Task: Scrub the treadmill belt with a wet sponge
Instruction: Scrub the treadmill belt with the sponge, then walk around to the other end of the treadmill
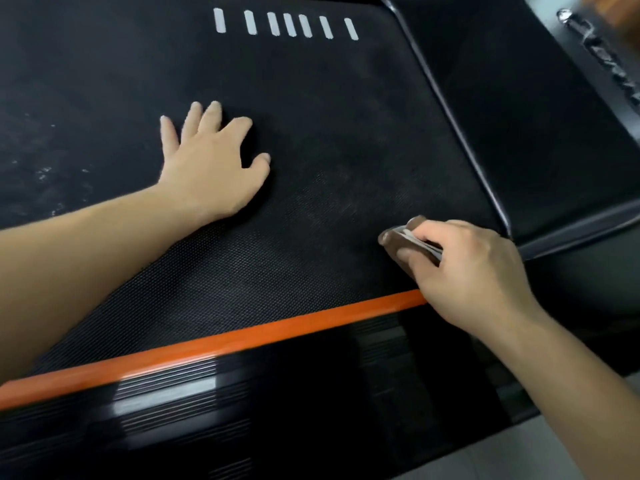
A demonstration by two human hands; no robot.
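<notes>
Nearest us: ribbed black side rail (pixel 242 410), blurred, with orange strip (pixel 242 336) along its belt-side edge. Just beyond strip, our right hand (pixel 471 271) curls round sponge (pixel 405 237), fingers clamped on it. Sponge touches treadmill belt (pixel 329 150) near belt's right edge. Farther left, our left hand (pixel 211 164) lies flat on belt, fingers straight and spread, holding nothing. Farthest: we see row of white dashes (pixel 287 25) on belt, black housing (pixel 519 116) at right.

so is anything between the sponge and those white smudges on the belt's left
Yes: the left hand lies flat on the belt, its wrist across the path from the sponge in the right hand to the smudges.
</notes>
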